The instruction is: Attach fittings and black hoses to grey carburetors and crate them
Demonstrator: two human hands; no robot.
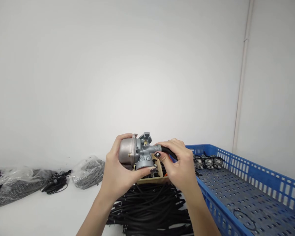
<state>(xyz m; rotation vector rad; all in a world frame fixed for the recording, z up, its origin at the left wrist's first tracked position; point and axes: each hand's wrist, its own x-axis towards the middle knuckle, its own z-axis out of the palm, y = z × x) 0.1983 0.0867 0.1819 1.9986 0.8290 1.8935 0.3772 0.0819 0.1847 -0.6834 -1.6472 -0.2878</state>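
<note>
1. Carburetor point(127, 150): held up off the surface point(64, 213), between both hands, bowl toward 9 o'clock, spout point(155, 148) toward 3.
2. Left hand point(118, 177): wrapped round the body from 7–8 o'clock, gripping firmly. Likely so the part can't twist and the spout side stays clear.
3. Right hand point(180, 162): fingers curled, pinching black hose point(169, 151) at the spout joint, 3 o'clock. Close grip probably stops the hose buckling. Can't tell how far it's seated.
4. Below, 5–6 o'clock: black tubes point(149, 209) in a pile, yellow tray point(159, 179) just beyond. Probably there for short reach.
5. 4 o'clock: blue crate point(222, 209), metal units point(208, 162) grouped at its far end, maybe to save room.
6. 8–9 o'clock: plastic bag point(89, 172), black bundle point(55, 183), well apart from the hands.
</note>
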